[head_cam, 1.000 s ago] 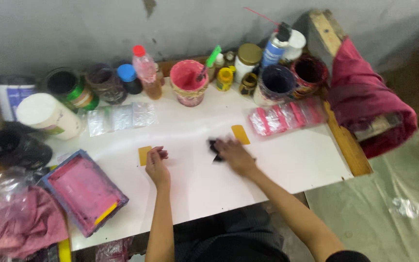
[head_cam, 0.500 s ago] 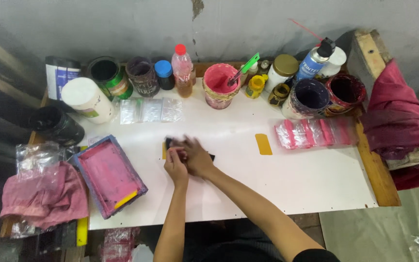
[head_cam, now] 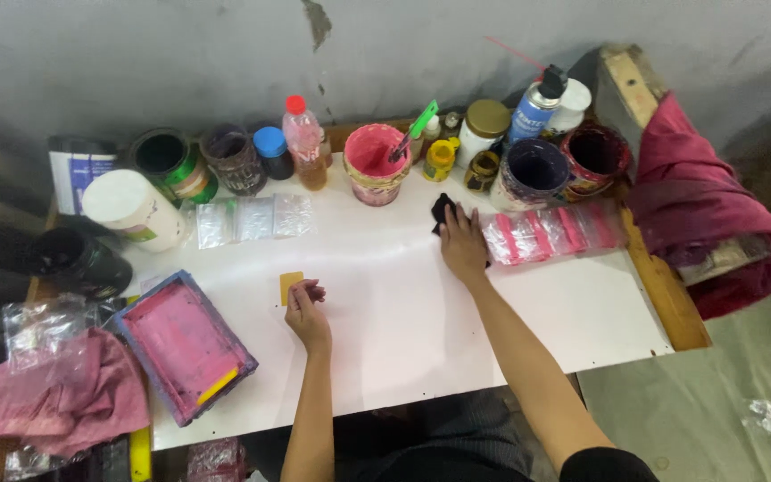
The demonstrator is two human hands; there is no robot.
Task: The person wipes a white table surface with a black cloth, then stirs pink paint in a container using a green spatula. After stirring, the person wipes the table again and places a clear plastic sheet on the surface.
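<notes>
A: Comparing with half a second back: right hand (head_cam: pixel 462 243) left the yellow card (head_cam: pixel 290 286), now far out by the pink packets (head_cam: pixel 551 232), pressing a black cloth (head_cam: pixel 443 211) to the white table (head_cam: pixel 421 330).

B: Grip state?

A: Right fingers spread flat, palm down on the cloth, not wrapped around it. Left hand (head_cam: pixel 306 314) curled, fingertips pinching the card's edge, card flat on the table beside the pink tray (head_cam: pixel 185 344).

B: Hidden?

A: Cloth mostly under the hand. Card's right edge covered by fingers.
</notes>
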